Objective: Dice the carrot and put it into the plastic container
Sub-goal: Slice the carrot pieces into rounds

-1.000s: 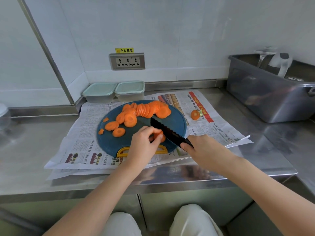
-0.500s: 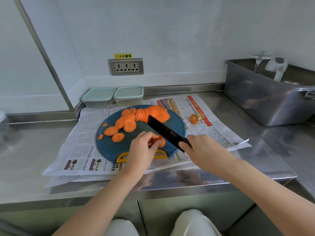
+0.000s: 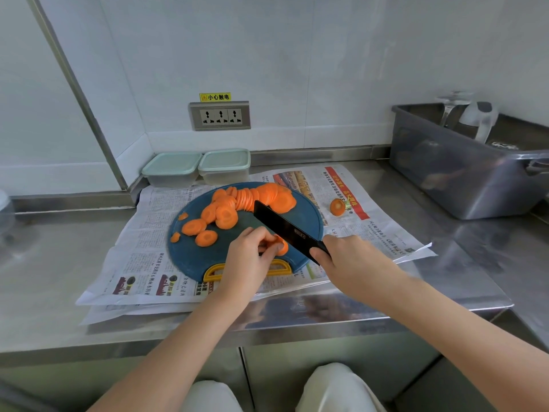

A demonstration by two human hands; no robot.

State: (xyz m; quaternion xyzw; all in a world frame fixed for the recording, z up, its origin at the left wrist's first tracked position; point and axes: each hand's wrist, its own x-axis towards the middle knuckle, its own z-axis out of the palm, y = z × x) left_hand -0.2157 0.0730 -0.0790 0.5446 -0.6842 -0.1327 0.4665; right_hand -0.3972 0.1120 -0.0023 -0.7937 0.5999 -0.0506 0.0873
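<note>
Left grip (image 3: 249, 257) clamped on small carrot stack (image 3: 280, 246) at board's (image 3: 190, 257) near edge, as a second before. Right grip (image 3: 347, 263) wrapped round knife (image 3: 285, 230), blade against stack, barely shifted. Slices (image 3: 255, 199) fanned along board's far edge. Containers (image 3: 225, 165) lidded at bench (image 3: 59, 248) back edge. Dicing judged barely begun.

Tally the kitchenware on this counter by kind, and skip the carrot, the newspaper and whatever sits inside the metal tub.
Plastic containers: 2
Cutting board: 1
Knife: 1
Metal tub: 1
Clear item, cut off at the left edge: 1
Total: 6
</note>
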